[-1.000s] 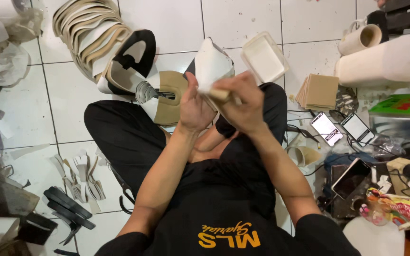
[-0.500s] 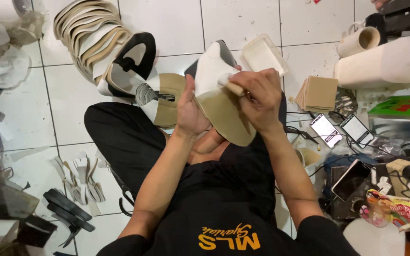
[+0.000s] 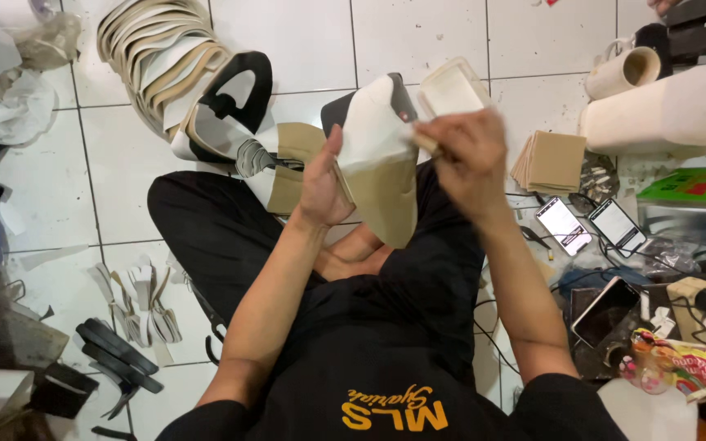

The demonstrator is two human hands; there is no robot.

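Head view, from left to right: a stack of curved strips point(image 3: 153, 61) lies on the tile floor point(image 3: 51, 196) well left of the grip; a black-and-white upper point(image 3: 230, 110) sits just left of it. The left hand point(image 3: 324, 184) clasps the tan-and-white shoe piece point(image 3: 382, 175) by its left edge; the right hand point(image 3: 467, 159) pinches a small tool point(image 3: 425, 144) against the piece's top right; tan squares point(image 3: 553, 161) and two phones point(image 3: 586, 224) lie right of the grip.

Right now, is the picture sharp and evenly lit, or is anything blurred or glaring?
Head view: the right hand is slightly motion-blurred; the left hand and shoe piece are sharper; the white tiles are bright, evenly lit, with no harsh glare; the edges bend as through a wide lens.
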